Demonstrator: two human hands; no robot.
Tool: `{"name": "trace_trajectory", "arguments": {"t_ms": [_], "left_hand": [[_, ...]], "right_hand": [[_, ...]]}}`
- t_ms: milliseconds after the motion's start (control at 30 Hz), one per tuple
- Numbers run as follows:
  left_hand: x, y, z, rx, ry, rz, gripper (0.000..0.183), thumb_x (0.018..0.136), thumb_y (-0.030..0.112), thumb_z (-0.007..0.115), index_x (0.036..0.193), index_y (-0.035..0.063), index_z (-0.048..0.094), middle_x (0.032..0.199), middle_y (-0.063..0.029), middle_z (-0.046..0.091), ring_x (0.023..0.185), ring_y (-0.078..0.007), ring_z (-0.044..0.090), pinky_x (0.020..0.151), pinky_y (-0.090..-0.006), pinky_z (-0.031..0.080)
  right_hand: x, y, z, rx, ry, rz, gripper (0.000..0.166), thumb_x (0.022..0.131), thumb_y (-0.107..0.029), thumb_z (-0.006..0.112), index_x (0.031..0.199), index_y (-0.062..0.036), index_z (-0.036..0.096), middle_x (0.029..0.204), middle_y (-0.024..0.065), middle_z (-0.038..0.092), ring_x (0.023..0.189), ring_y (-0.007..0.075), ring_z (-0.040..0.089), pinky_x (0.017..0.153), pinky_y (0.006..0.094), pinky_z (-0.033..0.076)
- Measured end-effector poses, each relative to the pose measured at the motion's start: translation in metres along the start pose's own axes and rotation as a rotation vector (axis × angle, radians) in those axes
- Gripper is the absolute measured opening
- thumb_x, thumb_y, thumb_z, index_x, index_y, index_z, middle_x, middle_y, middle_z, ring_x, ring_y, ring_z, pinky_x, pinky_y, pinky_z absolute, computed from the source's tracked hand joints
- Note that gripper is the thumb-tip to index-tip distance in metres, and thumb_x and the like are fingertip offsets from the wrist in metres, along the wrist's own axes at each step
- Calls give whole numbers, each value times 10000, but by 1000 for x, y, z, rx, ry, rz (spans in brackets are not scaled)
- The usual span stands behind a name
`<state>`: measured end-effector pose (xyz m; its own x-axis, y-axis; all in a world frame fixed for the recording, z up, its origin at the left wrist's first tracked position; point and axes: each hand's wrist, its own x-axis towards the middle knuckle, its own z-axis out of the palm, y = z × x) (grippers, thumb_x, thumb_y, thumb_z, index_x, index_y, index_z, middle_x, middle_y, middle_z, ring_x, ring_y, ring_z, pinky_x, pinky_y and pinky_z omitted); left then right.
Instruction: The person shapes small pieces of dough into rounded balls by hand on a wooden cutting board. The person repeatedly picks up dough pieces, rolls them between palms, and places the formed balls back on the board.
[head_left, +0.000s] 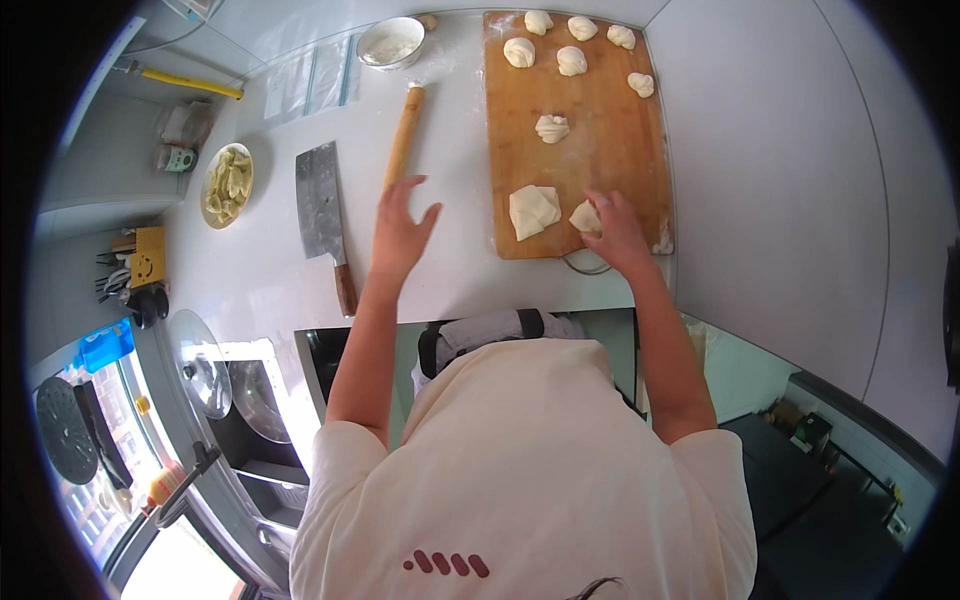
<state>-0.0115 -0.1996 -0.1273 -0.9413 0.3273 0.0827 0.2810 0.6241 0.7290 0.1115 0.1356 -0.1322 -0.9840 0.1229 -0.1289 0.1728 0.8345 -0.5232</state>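
My right hand (619, 234) is at the near edge of a wooden cutting board (600, 157), its fingers around the side of a small dough piece (583, 217). To its left lies a larger flattened dough piece (535, 211). A folded dough piece (553, 128) sits mid-board, and several more dough balls (571, 61) lie towards the far end. My left hand (403, 225) is over the near end of a wooden rolling pin (405, 136), fingers apart; whether it touches the pin cannot be told. A cleaver (321, 199) lies left of that hand.
A bowl of flour (391, 45) stands at the back beside clear plastic bags (313, 79). On the left are a plate of yellowish pieces (228, 187), a yellow utensil holder (148, 257) and a glass lid (199, 365) near the sink (274, 499). A white wall panel (765, 150) borders the board's right side.
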Motion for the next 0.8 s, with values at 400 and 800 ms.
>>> {"name": "trace_trajectory", "arguments": {"t_ms": [400,800], "left_hand": [[-103,-133,-48,363,228,-433,439,818,161,677,1209,41,518,1300,-181,495,1188,-389,499,1018,-452,420],[-110,-144,-83,50,-48,-715,324,872,225,584,1003,-69,545,1034,-245,586,936,-423,558,840,-477,443]], "right_hand": [[13,50,-7,-72,391,72,657,779,-227,794,1329,-74,469,1247,177,512,1179,368,491,983,436,439],[3,-73,9,431,228,-97,434,881,-189,692,1279,-86,553,1259,137,556,1123,299,573,933,389,495]]}}
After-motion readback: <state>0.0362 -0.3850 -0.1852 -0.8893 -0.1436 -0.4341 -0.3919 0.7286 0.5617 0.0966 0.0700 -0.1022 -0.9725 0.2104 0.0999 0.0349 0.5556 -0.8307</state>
